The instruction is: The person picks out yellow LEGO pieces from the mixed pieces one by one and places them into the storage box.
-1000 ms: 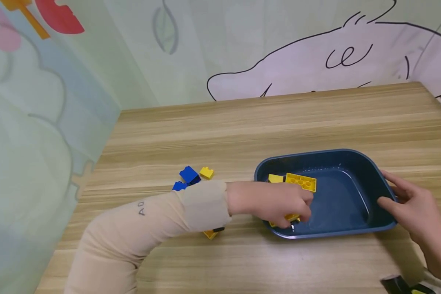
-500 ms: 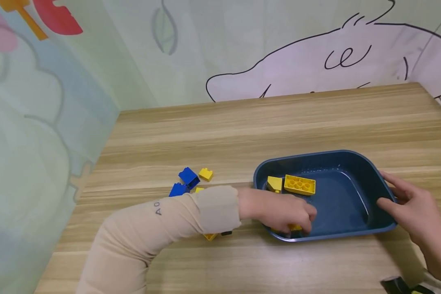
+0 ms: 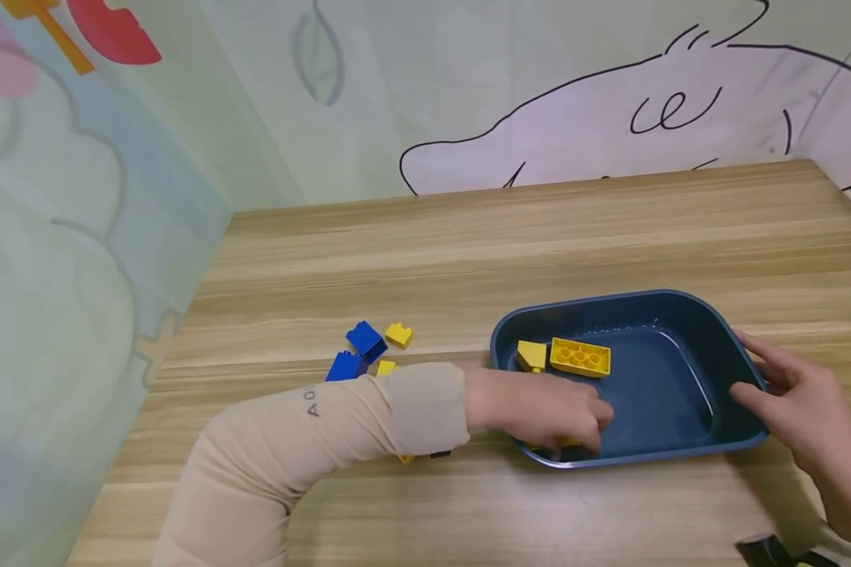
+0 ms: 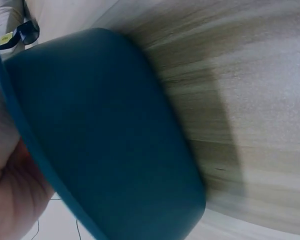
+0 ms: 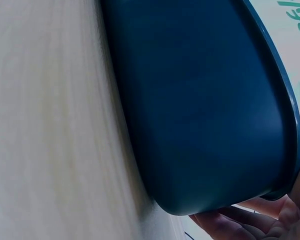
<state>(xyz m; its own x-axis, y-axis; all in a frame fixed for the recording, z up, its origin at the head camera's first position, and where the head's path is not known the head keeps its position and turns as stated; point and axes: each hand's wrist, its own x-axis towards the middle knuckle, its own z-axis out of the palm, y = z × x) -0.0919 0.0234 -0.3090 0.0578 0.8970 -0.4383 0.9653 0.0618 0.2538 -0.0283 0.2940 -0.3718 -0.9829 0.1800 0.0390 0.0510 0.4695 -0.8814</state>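
A dark blue plastic tray [image 3: 652, 394] sits on the wooden table. My left hand [image 3: 556, 409] reaches over its left end, fingers curled down around a yellow toy brick [image 3: 569, 442] near the front wall; the hand covers most of that brick. Behind the hand, a yellow sloped brick [image 3: 531, 356] and a long yellow brick [image 3: 580, 357], hollow side up, lie inside the tray. My right hand [image 3: 797, 398] grips the tray's right end, thumb over the rim. Both wrist views mainly show the tray's outer wall [image 4: 100, 135], with part of each hand beside the rim.
Left of the tray, blue bricks [image 3: 366, 340] and a small yellow brick [image 3: 399, 335] lie on the table [image 3: 432, 268]. My left sleeve [image 3: 312, 441] partly hides more pieces there. A painted wall [image 3: 468, 94] borders the table at the back.
My left hand has shifted slightly right and nearer, lowering the yellow brick toward the tray's front wall. The bricks behind it show more fully. My right hand stays on the tray's end.
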